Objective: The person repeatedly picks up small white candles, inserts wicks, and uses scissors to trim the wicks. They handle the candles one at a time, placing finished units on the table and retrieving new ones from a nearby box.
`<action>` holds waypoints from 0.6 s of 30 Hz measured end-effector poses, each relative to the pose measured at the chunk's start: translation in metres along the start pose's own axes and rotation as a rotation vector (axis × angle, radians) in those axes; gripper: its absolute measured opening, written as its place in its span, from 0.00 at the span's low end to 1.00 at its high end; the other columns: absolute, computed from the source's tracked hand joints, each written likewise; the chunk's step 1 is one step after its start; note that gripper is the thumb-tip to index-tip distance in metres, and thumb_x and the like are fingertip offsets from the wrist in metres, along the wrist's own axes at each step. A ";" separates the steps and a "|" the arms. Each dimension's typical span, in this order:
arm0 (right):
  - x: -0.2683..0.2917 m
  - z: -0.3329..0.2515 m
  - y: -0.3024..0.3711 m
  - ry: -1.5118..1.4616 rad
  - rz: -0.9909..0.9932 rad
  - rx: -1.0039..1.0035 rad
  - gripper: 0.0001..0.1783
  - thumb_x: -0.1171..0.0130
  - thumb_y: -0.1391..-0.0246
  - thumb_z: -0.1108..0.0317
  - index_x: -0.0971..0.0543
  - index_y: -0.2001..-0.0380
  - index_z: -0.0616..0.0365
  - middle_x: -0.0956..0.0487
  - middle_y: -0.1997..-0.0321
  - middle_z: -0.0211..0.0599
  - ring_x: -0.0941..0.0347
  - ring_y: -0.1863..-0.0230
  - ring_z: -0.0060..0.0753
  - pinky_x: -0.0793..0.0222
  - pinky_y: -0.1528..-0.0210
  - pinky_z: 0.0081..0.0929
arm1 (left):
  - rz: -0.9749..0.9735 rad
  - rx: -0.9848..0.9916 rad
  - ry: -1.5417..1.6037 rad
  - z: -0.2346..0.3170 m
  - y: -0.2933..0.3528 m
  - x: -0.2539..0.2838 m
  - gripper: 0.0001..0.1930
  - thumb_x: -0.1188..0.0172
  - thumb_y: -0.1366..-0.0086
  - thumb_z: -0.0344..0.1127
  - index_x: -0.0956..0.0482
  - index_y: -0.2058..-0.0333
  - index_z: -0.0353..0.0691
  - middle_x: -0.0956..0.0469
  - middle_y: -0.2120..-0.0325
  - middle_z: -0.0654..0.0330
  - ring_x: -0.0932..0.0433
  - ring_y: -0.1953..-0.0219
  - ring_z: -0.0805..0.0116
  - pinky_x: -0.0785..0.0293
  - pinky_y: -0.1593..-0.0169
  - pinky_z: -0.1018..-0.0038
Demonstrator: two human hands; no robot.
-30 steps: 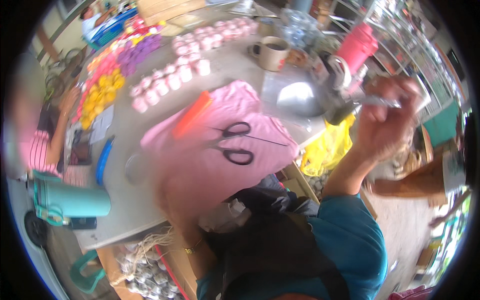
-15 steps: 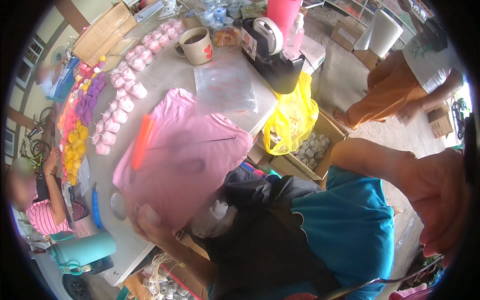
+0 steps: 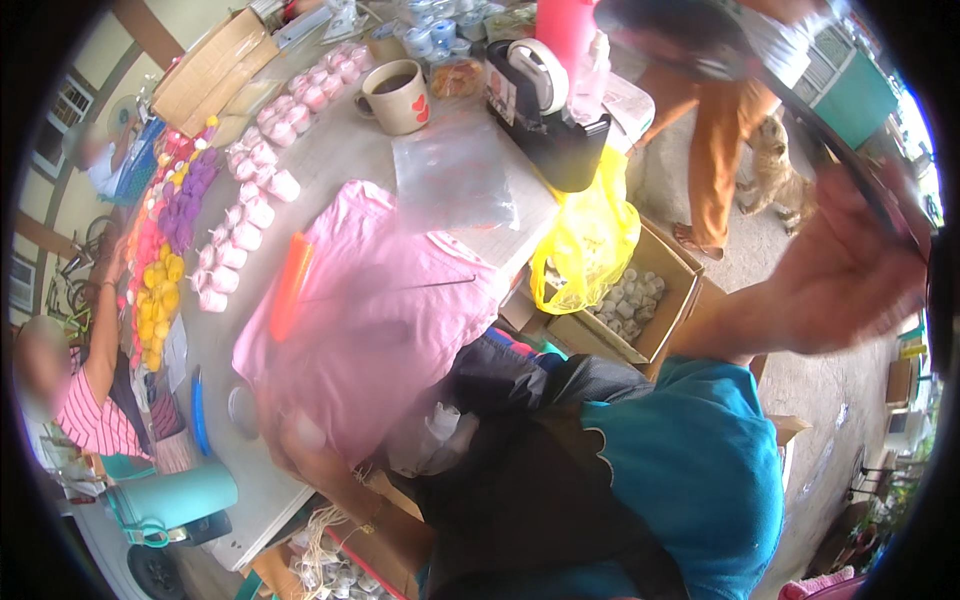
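My left hand (image 3: 290,440) rests at the near left edge of a pink cloth (image 3: 430,320) on the table. Its fingers are curled, with a small whitish spot at their tips that I cannot make out. Across the cloth lie an orange stick-like object (image 3: 290,287) and a thin dark rod (image 3: 440,283). My right hand (image 3: 840,275) is raised at the far right, close to the camera and smeared. Its fingers close round a dark curved strip (image 3: 835,130), which runs up to a dark blurred shape (image 3: 680,40) at the top.
Rows of small pink-and-white bundles (image 3: 245,235) line the table beside yellow bundles (image 3: 160,300) and purple ones. A mug (image 3: 397,100), clear plastic bag (image 3: 455,175), tape dispenser (image 3: 545,120) and yellow bag (image 3: 590,240) are beyond. Other people (image 3: 95,410) and a dog (image 3: 775,170) are near.
My right hand has risen and turned, and the dark strip now crosses the upper right. The person in brown trousers has shifted left. The seated person's arm reaches farther forward. My left hand barely moves.
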State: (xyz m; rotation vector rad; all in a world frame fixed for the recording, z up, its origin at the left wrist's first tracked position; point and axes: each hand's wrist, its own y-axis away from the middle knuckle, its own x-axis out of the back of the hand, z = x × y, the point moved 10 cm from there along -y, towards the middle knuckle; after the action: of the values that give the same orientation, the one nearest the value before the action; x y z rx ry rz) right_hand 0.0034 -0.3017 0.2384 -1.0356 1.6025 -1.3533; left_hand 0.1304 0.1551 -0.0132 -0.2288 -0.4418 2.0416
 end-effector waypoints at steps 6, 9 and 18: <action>0.062 0.043 0.076 0.749 0.255 -0.072 0.11 0.55 0.36 0.74 0.27 0.56 0.69 0.21 0.57 0.49 0.20 0.64 0.36 0.21 0.63 0.27 | -0.003 -0.022 -0.010 -0.002 -0.003 0.003 0.23 0.55 0.39 0.34 0.27 0.46 0.31 0.27 0.51 0.52 0.26 0.60 0.68 0.30 0.61 0.78; 0.080 0.073 0.095 0.727 0.281 -0.231 0.09 0.53 0.38 0.78 0.25 0.58 0.69 0.21 0.58 0.44 0.21 0.62 0.29 0.23 0.61 0.23 | 0.007 -0.022 -0.068 -0.004 -0.003 0.005 0.23 0.54 0.39 0.33 0.27 0.47 0.31 0.27 0.52 0.53 0.27 0.61 0.69 0.30 0.63 0.79; 0.062 0.204 0.170 1.097 -0.188 -0.443 0.13 0.42 0.47 0.74 0.19 0.57 0.54 0.22 0.51 0.36 0.22 0.55 0.39 0.25 0.52 0.29 | 0.028 0.023 -0.055 -0.005 -0.002 0.007 0.23 0.53 0.40 0.33 0.27 0.47 0.30 0.27 0.53 0.54 0.27 0.62 0.68 0.30 0.63 0.79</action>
State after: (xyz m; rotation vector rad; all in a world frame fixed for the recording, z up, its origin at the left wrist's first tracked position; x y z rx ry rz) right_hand 0.1535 -0.4142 0.0405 -0.6853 2.7473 -1.9054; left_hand 0.1301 0.1629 -0.0170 -0.1657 -0.4510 2.0832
